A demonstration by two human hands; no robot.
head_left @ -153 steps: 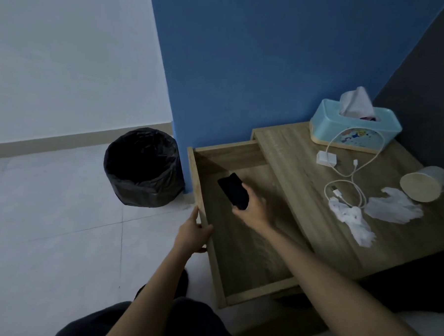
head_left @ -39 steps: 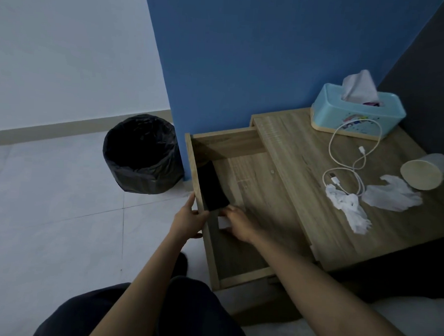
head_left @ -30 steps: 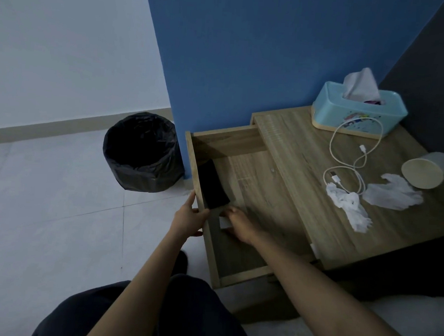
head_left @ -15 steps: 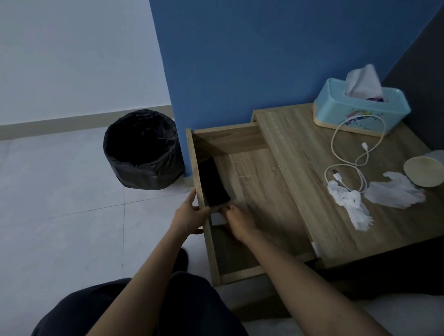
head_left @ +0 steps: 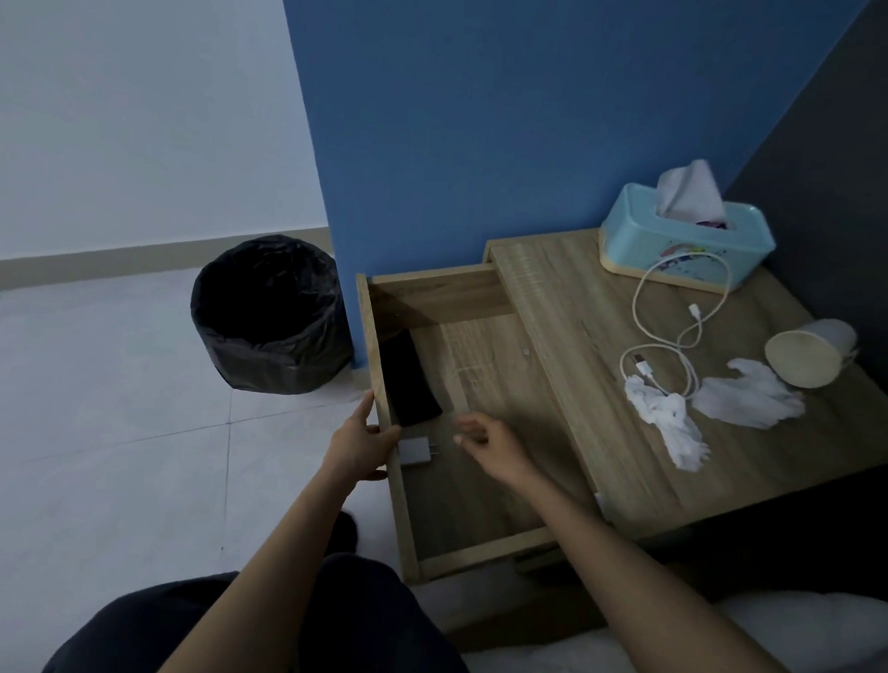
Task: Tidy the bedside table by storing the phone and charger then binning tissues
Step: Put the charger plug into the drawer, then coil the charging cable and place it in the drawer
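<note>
The black slab phone (head_left: 411, 381), earlier held in the right hand (head_left: 497, 449), now lies along the wooden drawer (head_left: 482, 550) left wall. The small white charger plug (head_left: 416, 451) has left the table (head_left: 562, 301) and lies behind the phone, uncovered; the fingers (head_left: 465, 431) hover clear.

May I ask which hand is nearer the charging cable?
Right. The right hand hovers over the drawer, left of the charging cable; the left hand grips its wall beyond.
</note>
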